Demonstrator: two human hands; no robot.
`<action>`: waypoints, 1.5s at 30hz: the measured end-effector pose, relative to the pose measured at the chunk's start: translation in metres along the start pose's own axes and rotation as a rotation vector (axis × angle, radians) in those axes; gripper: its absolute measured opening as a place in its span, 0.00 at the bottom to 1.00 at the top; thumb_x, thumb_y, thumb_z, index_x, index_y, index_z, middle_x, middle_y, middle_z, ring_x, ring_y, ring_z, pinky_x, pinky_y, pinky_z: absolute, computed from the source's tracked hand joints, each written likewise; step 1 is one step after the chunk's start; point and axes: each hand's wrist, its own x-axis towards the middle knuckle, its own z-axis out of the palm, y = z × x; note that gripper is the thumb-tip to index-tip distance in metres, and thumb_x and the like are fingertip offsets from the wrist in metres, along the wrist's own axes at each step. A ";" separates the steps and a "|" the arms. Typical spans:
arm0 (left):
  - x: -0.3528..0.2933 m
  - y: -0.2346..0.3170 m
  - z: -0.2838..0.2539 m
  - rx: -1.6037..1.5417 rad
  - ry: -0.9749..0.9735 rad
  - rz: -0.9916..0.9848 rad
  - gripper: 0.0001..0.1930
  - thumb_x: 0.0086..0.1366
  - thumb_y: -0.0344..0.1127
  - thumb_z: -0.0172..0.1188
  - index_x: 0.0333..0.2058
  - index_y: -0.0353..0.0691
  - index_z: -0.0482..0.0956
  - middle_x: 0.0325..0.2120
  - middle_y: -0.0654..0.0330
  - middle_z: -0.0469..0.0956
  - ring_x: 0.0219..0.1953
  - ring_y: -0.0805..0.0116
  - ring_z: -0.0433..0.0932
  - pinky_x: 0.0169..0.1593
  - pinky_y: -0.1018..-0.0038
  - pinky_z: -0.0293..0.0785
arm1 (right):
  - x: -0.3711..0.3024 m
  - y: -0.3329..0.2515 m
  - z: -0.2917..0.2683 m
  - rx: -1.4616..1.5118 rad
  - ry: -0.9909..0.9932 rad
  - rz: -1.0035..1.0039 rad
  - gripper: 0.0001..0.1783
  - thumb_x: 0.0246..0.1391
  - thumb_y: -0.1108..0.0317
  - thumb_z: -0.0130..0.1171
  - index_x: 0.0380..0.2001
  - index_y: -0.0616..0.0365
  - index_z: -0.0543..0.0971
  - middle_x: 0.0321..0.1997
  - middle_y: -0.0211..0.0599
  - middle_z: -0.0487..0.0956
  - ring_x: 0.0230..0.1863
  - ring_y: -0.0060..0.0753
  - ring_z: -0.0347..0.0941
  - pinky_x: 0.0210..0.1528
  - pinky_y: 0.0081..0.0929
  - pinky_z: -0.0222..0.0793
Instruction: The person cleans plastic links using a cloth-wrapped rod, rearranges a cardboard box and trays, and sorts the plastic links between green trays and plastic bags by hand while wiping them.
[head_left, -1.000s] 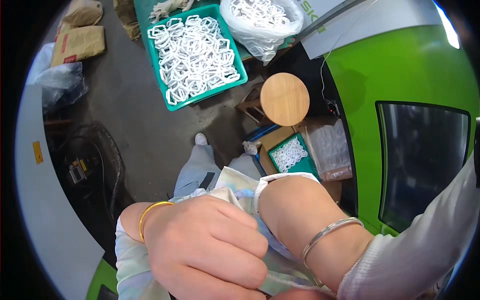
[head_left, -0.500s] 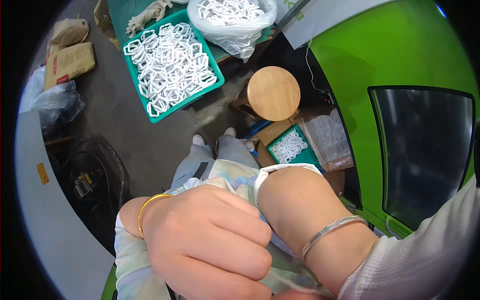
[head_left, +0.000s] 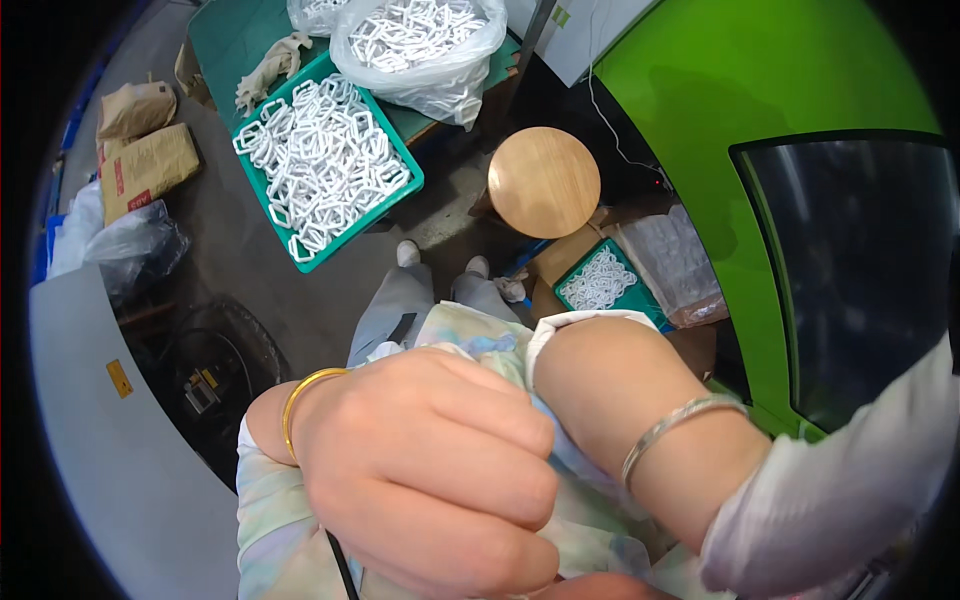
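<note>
Close to the camera, my left hand [head_left: 430, 470] is closed, its knuckles toward me and a gold bangle [head_left: 305, 400] round the wrist. Its fingertips curl out of sight, so anything they hold is hidden. My right forearm [head_left: 620, 390] bends down at the right, wearing a silver bangle [head_left: 680, 430]. A pale sleeve [head_left: 830, 480] reaching in from the right edge covers the area past that wrist; whose it is I cannot tell. At the lower edge a blurred bit of skin [head_left: 595, 587] shows beside my left hand. My right hand's fingers cannot be made out.
Ahead, a green tray [head_left: 412, 180] holds many white link-shaped pieces; a clear plastic bag [head_left: 440, 95] of similar pieces stands beside it. Right of these are a round wooden stool [head_left: 543, 182], a smaller green tray [head_left: 640, 297] and a green machine [head_left: 720, 110]. Sacks [head_left: 155, 170] lie far left.
The view has shifted slightly. A pale strip seen near my left fingers earlier no longer shows. The pale sleeve sits lower over my right wrist area, and my left hand stays closed.
</note>
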 end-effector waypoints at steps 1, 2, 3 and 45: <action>0.000 0.000 -0.006 -0.023 -0.024 0.013 0.05 0.62 0.29 0.63 0.29 0.34 0.83 0.22 0.59 0.77 0.16 0.71 0.68 0.20 0.77 0.60 | 0.004 -0.004 -0.005 -0.014 -0.003 -0.017 0.12 0.66 0.68 0.44 0.40 0.63 0.76 0.37 0.37 0.75 0.42 0.32 0.68 0.49 0.35 0.64; -0.002 0.001 -0.014 -0.040 -0.041 0.027 0.05 0.62 0.29 0.63 0.29 0.34 0.84 0.22 0.58 0.77 0.16 0.71 0.68 0.20 0.77 0.60 | 0.010 -0.001 -0.010 -0.024 -0.009 -0.027 0.12 0.66 0.68 0.44 0.40 0.63 0.76 0.37 0.37 0.75 0.42 0.32 0.68 0.49 0.35 0.64; -0.006 0.002 -0.021 -0.042 -0.049 0.027 0.05 0.62 0.29 0.63 0.29 0.34 0.84 0.22 0.58 0.77 0.16 0.71 0.68 0.20 0.77 0.60 | 0.013 0.003 -0.009 -0.035 -0.015 -0.036 0.12 0.66 0.68 0.44 0.40 0.63 0.76 0.37 0.37 0.75 0.42 0.32 0.68 0.48 0.34 0.64; -0.135 -0.101 -0.249 0.109 0.677 -0.540 0.12 0.65 0.29 0.64 0.46 0.34 0.84 0.35 0.61 0.82 0.37 0.76 0.80 0.38 0.79 0.77 | 0.078 0.308 -0.132 -1.063 0.506 0.634 0.07 0.61 0.69 0.60 0.37 0.62 0.78 0.32 0.27 0.79 0.30 0.15 0.71 0.33 0.15 0.65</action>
